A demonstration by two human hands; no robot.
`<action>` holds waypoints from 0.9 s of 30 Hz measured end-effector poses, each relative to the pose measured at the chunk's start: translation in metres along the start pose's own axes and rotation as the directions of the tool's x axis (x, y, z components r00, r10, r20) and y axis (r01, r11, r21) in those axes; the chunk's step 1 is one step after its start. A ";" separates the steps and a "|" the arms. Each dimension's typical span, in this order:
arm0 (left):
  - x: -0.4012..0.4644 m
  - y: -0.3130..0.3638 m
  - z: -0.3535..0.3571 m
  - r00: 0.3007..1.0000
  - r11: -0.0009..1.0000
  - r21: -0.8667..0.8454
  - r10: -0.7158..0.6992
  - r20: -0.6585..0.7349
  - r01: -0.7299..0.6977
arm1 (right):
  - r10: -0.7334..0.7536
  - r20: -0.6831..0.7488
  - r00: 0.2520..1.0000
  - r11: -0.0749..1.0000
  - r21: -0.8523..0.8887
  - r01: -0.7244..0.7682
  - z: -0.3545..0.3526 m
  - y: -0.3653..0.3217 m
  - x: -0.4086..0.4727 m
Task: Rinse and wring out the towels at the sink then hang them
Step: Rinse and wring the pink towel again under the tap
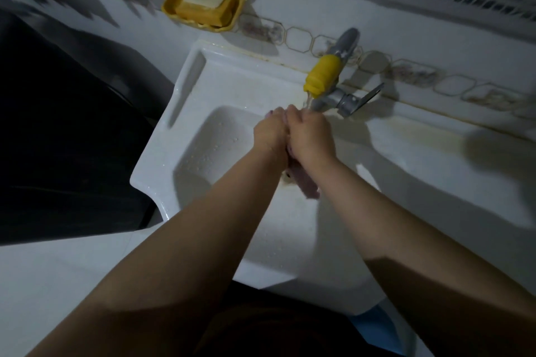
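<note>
Towel [307, 182], a small purplish one, is clamped between left hand [268, 133] and right hand [311, 136] under the running tap [322, 77]: rinsing underway, wringing and hanging apparently left.

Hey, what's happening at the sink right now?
A person is standing at a white sink with both hands pressed together around a small purplish towel that hangs down from their grip. The left hand and the right hand hold it just under the yellow-tipped faucet, where a thin stream of water seems to run. A yellow soap dish with a bar of soap sits on the wall above.
</note>
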State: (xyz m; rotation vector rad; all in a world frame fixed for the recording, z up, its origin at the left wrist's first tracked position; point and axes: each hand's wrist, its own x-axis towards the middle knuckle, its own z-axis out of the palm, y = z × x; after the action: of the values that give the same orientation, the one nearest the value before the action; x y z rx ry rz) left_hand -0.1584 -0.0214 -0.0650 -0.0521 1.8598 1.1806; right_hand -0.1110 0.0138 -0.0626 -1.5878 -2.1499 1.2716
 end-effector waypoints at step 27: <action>0.018 0.018 -0.077 0.951 0.960 0.028 0.271 0.151 -0.278 | 0.114 0.270 0.956 0.880 0.418 -0.223 -0.055 0.002 0.011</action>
State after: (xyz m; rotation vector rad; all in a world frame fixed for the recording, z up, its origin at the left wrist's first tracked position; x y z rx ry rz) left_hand -0.2276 -0.0614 -0.0547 0.3224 1.8045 1.2888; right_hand -0.0814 0.0522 -0.0339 -1.5072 -1.6772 1.9340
